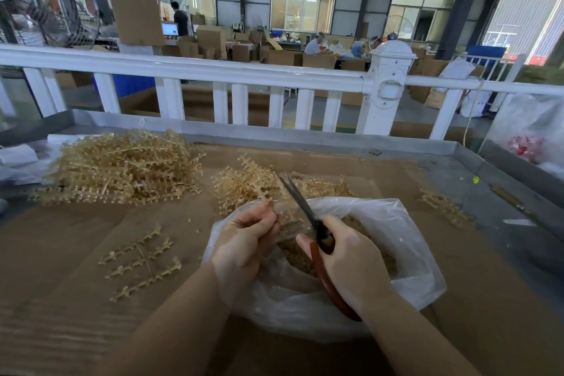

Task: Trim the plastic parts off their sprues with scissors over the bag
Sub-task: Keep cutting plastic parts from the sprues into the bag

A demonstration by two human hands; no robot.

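Right hand (351,259) grips the scissors (308,223) by red handles, blades nearly together, pointing away. Left hand (244,241) pinches a sprue (259,180) over the bag (406,253) of trimmed parts. Loose sprue (143,262) lies left on cardboard. Beyond: small pile (238,183), big pile (122,168).

The right hand (345,256) hides the scissors' (300,203) handle loops; the bag's (406,256) contents blur at 3 o'clock.
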